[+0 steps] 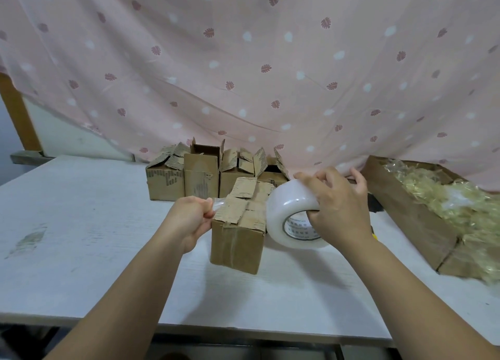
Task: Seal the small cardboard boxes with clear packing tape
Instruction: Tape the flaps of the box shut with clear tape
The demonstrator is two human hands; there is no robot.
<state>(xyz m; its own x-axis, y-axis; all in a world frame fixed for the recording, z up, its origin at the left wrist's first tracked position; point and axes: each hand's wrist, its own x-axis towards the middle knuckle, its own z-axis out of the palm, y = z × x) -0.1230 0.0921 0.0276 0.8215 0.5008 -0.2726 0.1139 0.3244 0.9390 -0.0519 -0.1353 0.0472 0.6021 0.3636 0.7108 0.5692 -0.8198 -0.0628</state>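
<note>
box (238, 240) mid-table (81, 238), flaps down | left hand (189, 219) at box's 9 o'clock, fingers pinching tape end (216, 205) | right hand (338, 205) at 3 o'clock, fingers curled round tape roll (292, 219) | four open boxes (201, 178) at 12 o'clock, contents hidden | long carton (405, 211) further at 3 o'clock, holds crumpled yellowish film (443, 200)

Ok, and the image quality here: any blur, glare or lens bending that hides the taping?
Head view: soft, even light, faint shadow beside the box; wide lens bows the table and curtain. Head view: small highlights on the tape roll in the right hand, label print unreadable; the tape end pinched by the left hand is smeared, hard to trace.
</note>
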